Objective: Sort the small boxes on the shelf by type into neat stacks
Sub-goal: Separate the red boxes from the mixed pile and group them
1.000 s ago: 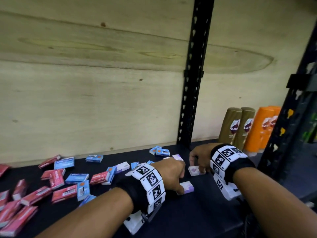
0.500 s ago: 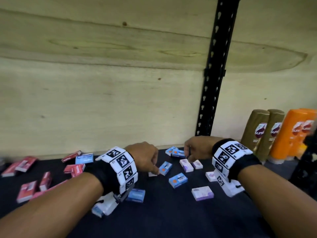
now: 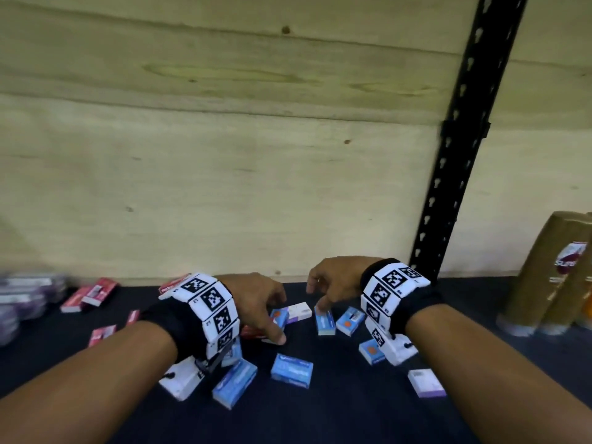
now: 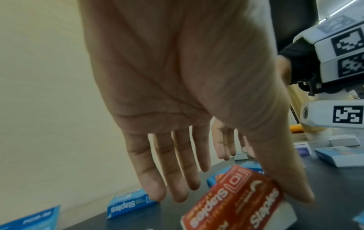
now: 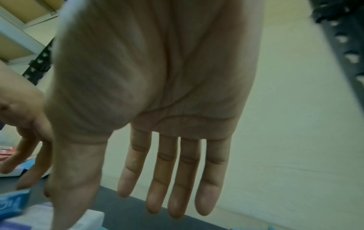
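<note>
L hand: left hand over the scattered boxes mid-shelf, palm down. Fingers straight, slightly spread in wrist view. Thumb tip touches edge of red staples box; no curl round it, no pinch.
R hand: right hand just right of L, above blue boxes. Wrist view shows fingers straight, close together, holding nothing. Thumb reaches down near a white/purple box; contact can't tell.
Red box: red staples box flat on shelf under L thumb, "Staples" print, tilted diagonal. In head view mostly hidden by hand.
Blue boxes: blue boxes loose, unstacked, around both hands; one by L wrist cam, two under R hand, one beside R wrist.
Purple boxes: purple-white box alone, front right. Another between the hands. Blurry purple stacks at far left, count unclear.
Other red: more red boxes back left near wall, few scattered.
Shelf: dark shelf, plywood back wall, black upright at right.
Bottles: shampoo bottles far right, standing, well apart from boxes.
</note>
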The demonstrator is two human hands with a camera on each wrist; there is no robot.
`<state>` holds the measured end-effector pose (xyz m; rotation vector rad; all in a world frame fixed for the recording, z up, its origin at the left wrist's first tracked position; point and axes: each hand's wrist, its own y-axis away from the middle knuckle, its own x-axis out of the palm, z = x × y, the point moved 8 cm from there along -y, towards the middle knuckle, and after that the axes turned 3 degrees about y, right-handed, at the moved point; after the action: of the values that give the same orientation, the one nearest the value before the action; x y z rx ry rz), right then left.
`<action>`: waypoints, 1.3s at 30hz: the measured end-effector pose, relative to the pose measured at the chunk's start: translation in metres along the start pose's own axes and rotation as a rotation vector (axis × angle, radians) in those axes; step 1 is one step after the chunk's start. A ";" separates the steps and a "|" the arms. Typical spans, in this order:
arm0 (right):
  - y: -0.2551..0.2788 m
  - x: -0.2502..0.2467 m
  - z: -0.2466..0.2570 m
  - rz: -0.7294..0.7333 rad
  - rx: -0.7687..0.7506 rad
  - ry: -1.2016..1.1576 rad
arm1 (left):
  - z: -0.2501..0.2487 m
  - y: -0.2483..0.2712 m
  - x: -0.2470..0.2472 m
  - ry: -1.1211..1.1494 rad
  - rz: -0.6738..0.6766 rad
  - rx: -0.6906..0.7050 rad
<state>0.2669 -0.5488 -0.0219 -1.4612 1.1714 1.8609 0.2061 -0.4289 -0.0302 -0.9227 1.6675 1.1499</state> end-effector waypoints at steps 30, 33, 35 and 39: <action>0.036 -0.014 -0.065 -0.039 0.156 -0.010 | 0.000 -0.003 0.010 -0.147 0.040 -0.013; 0.062 -0.007 -0.099 -0.047 0.234 0.003 | -0.002 -0.004 0.011 -0.149 0.043 -0.032; 0.077 0.000 -0.119 -0.036 0.279 -0.022 | -0.004 -0.002 0.009 -0.153 0.032 -0.038; 0.103 0.015 -0.147 -0.020 0.346 -0.047 | -0.012 0.004 0.000 -0.140 -0.023 -0.012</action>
<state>0.2563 -0.7281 -0.0116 -1.2241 1.3698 1.5735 0.1995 -0.4394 -0.0270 -0.8468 1.5354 1.1829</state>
